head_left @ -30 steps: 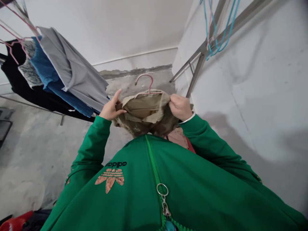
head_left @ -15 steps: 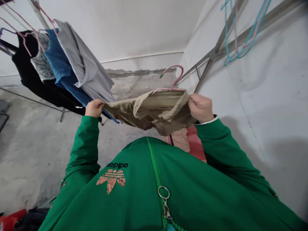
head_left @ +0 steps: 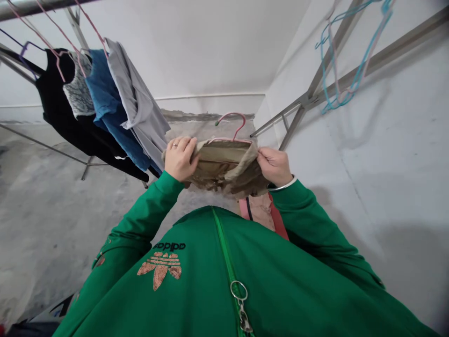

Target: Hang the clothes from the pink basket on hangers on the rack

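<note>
A khaki collared shirt [head_left: 224, 164] hangs in front of me on a pink clothes hanger [head_left: 242, 125], whose hook sticks up above the collar. My left hand [head_left: 180, 157] has its fingers wrapped over the shirt near the shoulder on the left, a ring on one finger. At the right edge of the collar, my right hand [head_left: 275, 166] pinches the cloth between thumb and fingers. The lower part of the shirt drops out of sight behind my green jacket.
On the left, a grey shirt [head_left: 136, 98], a blue garment [head_left: 105, 93] and a black top [head_left: 56, 93] hang from a metal rail [head_left: 31, 9]. Blue and pink hangers [head_left: 338, 93] dangle from a metal frame [head_left: 308, 100] by the right wall. Something pink and red [head_left: 261, 210] lies below the shirt.
My left hand has moved right, from the shirt's far left end to nearer the collar, and now lies over the cloth. My right hand and the hanger have shifted slightly left.
</note>
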Motion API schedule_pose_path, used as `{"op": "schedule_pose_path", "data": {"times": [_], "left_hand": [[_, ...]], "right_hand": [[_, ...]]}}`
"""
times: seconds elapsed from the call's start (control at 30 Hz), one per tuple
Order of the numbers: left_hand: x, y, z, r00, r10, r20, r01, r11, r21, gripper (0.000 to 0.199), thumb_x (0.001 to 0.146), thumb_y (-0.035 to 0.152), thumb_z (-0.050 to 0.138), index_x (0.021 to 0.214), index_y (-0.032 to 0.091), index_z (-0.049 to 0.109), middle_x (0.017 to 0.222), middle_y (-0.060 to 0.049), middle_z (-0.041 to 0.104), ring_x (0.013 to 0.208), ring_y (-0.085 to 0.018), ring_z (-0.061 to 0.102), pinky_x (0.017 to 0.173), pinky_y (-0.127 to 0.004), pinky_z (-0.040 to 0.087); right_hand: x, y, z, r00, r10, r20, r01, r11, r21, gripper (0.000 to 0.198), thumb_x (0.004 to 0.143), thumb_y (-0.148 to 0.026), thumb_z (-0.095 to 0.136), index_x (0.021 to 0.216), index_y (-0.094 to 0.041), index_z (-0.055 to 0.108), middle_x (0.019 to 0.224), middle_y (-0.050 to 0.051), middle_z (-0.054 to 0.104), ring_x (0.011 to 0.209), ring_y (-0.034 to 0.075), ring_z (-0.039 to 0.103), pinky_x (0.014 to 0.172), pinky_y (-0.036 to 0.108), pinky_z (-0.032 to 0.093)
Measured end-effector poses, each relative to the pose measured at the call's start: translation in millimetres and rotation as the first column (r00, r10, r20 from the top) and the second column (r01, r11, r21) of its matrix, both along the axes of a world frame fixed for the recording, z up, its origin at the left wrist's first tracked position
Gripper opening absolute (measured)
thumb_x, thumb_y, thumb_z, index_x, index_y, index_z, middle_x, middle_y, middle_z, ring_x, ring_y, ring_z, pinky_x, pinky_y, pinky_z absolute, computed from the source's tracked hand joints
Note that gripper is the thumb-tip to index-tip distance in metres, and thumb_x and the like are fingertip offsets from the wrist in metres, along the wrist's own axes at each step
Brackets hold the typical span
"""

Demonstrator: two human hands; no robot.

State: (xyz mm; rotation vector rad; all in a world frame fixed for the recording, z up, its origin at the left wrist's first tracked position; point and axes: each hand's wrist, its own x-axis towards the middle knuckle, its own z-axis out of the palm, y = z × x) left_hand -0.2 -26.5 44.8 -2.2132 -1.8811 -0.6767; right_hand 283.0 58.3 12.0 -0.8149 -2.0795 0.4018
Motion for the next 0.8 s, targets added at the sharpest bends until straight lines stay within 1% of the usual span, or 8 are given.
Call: {"op": "schedule_pose_path", "data": {"times": [0.1, 0.2, 0.33, 0.43, 0.53, 0.63, 0.7, 0.8], "left_hand": [[-7.1, 1.9, 4.4, 0.999, -0.015, -0.043, 0.014, 0.999, -0.041, 0.040, 0.083, 0.018, 0.044, 0.120, 0.016, 0.060, 0.116, -0.016, 0.063, 0.112, -0.031, 0.055, 0.097, -0.048, 0.040], [-14.4, 4.6, 13.8, 0.996, -0.034, -0.088, 0.027, 0.997, -0.074, 0.038, 0.083, 0.013, 0.040, 0.115, 0.017, 0.062, 0.107, -0.014, 0.065, 0.101, -0.028, 0.060, 0.091, -0.044, 0.044], [-15.6, 9.8, 22.7, 0.992, -0.018, -0.124, 0.007, 0.996, -0.085, 0.034, 0.085, 0.016, 0.039, 0.109, 0.017, 0.062, 0.100, -0.012, 0.066, 0.091, -0.025, 0.063, 0.081, -0.038, 0.047], [-22.1, 12.7, 24.2, 0.996, -0.031, -0.089, 0.022, 0.994, -0.105, 0.031, 0.088, 0.019, 0.038, 0.108, 0.018, 0.062, 0.098, -0.010, 0.065, 0.090, -0.023, 0.063, 0.075, -0.033, 0.048], [-36.5, 12.4, 27.9, 0.999, -0.050, -0.013, 0.049, 0.997, -0.066, 0.029, 0.091, 0.022, 0.037, 0.107, 0.018, 0.061, 0.099, -0.009, 0.065, 0.094, -0.022, 0.062, 0.081, -0.032, 0.049], [-51.4, 9.4, 37.9, 0.996, -0.060, 0.071, 0.065, 0.996, -0.060, 0.029, 0.092, 0.030, 0.043, 0.112, 0.018, 0.059, 0.098, -0.007, 0.066, 0.093, -0.022, 0.062, 0.085, -0.032, 0.049], [-58.9, 6.9, 46.0, 0.991, -0.072, 0.114, 0.079, 0.995, -0.064, 0.036, 0.089, 0.037, 0.051, 0.120, 0.019, 0.057, 0.099, -0.005, 0.067, 0.091, -0.021, 0.063, 0.085, -0.032, 0.050], [-66.9, 4.8, 54.9, 0.986, -0.073, 0.152, 0.075, 0.997, -0.007, 0.043, 0.087, 0.040, 0.056, 0.126, 0.022, 0.058, 0.100, -0.004, 0.068, 0.091, -0.021, 0.064, 0.086, -0.032, 0.050]], "right_hand": [[-6.0, 0.2, -0.3, 1.000, -0.012, 0.013, 0.012, 1.000, -0.010, 0.025, 0.087, -0.028, 0.043, 0.070, -0.020, 0.059, 0.066, 0.005, 0.063, 0.062, 0.017, 0.059, 0.058, 0.028, 0.044], [-13.1, 0.1, -0.6, 1.000, 0.002, 0.014, -0.002, 1.000, -0.023, 0.025, 0.087, -0.029, 0.042, 0.068, -0.020, 0.056, 0.064, 0.005, 0.061, 0.061, 0.016, 0.057, 0.057, 0.027, 0.042], [-23.9, 0.4, 0.0, 1.000, 0.013, 0.001, -0.013, 1.000, -0.025, 0.027, 0.087, -0.026, 0.042, 0.061, -0.020, 0.047, 0.059, 0.003, 0.055, 0.060, 0.015, 0.054, 0.057, 0.026, 0.041], [-27.2, 4.0, -0.6, 1.000, 0.028, -0.005, -0.028, 1.000, 0.013, 0.028, 0.088, -0.026, 0.041, 0.062, -0.020, 0.047, 0.058, 0.003, 0.054, 0.059, 0.015, 0.053, 0.056, 0.026, 0.040], [-22.8, 11.9, -3.7, 0.997, 0.066, 0.028, -0.068, 0.996, 0.052, 0.027, 0.091, -0.030, 0.042, 0.070, -0.020, 0.055, 0.067, 0.005, 0.060, 0.065, 0.016, 0.058, 0.060, 0.027, 0.042], [-12.0, 21.2, -9.7, 0.986, 0.104, 0.130, -0.112, 0.992, 0.056, 0.027, 0.094, -0.034, 0.041, 0.081, -0.020, 0.061, 0.078, 0.007, 0.065, 0.073, 0.018, 0.061, 0.067, 0.029, 0.046], [-3.4, 25.5, -15.9, 0.976, 0.098, 0.194, -0.111, 0.992, 0.059, 0.025, 0.093, -0.035, 0.043, 0.087, -0.019, 0.062, 0.082, 0.008, 0.066, 0.076, 0.020, 0.062, 0.070, 0.031, 0.048], [7.6, 27.6, -29.5, 0.970, 0.058, 0.237, -0.079, 0.994, 0.081, 0.022, 0.090, -0.032, 0.048, 0.100, -0.018, 0.062, 0.095, 0.011, 0.066, 0.087, 0.022, 0.062, 0.075, 0.035, 0.050]]}}
